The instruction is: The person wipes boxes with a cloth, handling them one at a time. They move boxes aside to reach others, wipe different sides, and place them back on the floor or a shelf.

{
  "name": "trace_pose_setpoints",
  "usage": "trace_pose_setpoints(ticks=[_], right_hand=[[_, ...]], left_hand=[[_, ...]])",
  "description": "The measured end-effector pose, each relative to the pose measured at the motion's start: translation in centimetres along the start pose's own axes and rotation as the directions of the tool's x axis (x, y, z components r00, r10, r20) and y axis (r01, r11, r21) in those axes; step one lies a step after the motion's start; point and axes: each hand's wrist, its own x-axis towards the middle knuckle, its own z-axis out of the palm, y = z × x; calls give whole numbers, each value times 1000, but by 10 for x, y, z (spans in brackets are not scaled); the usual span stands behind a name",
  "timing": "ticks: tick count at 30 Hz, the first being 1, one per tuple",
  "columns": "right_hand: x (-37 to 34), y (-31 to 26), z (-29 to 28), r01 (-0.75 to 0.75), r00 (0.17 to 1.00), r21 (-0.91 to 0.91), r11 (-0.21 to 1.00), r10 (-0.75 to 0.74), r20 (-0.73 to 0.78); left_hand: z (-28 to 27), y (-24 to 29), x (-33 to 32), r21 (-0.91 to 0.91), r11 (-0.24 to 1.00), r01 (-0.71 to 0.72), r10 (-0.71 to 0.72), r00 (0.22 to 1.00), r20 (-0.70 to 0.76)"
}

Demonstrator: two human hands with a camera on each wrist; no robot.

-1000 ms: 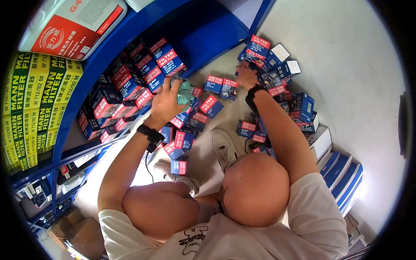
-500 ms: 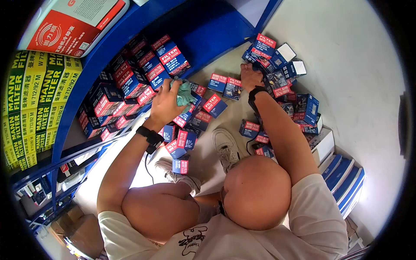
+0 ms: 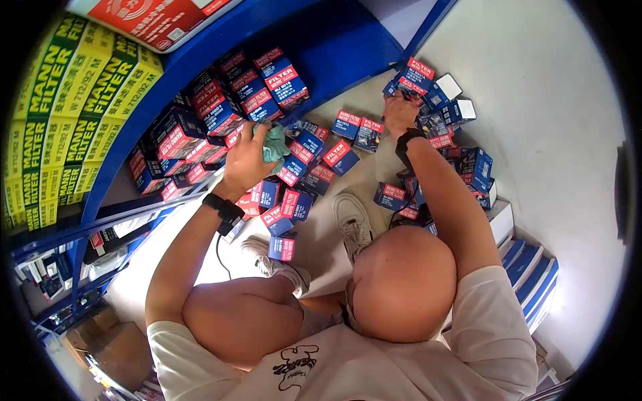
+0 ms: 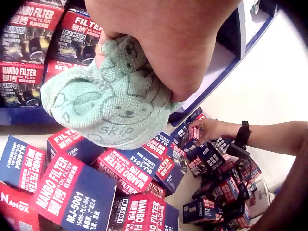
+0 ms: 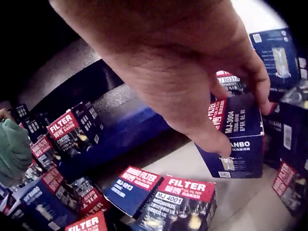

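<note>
My left hand (image 3: pixel 245 164) holds a crumpled pale green cloth (image 4: pixel 110 101) printed with a cartoon face. It hovers beside the shelf's edge, above oil filter boxes (image 4: pixel 77 192) scattered on the floor. My right hand (image 3: pixel 401 115) is at the far pile by the wall. In the right wrist view its thumb and fingers grip a blue and red oil filter box (image 5: pixel 243 156) marked MJ-3004, thumb on the near side and fingers across the far side. Two more filter boxes, one marked MJ 4001 (image 5: pixel 180 204), stand on the floor just below that hand.
A blue shelf (image 3: pixel 348 57) holds stacked filter boxes (image 3: pixel 217 110) on the left. Yellow-green filter boxes (image 3: pixel 67 113) and a white jug with a red label (image 3: pixel 150 20) stand further left. More boxes (image 3: pixel 475 167) lie along the wall, before blue-and-white stacked items (image 3: pixel 531 281).
The head view has turned slightly, shifting the shelf and boxes to the right. Both hands keep about the same places, the left with the cloth and the right at the far pile.
</note>
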Motion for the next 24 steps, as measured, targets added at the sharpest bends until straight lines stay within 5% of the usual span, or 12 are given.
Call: trace_pose_setpoints(ticks=[6,12,16,18,24], right_hand=[[-2,-16,-70,123,990,90,988,-116,-78],[-14,-59,-129,274,961,208,939,-259,-99],[-33,-86,-171,426,905,244,871,-410,-114],[-41,-96,-199,510,838,280,813,-543,50],[-50,-132,-219,663,721,296,688,-693,-3]], left_hand=[[-19,-14,-17,23,998,-60,62,992,-110],[-48,-34,-46,12,1000,19,-19,999,-35],[-66,-40,-70,76,997,-28,24,999,46],[-72,-44,-85,90,995,-52,49,998,35],[-85,-49,-117,185,972,-142,129,989,76]])
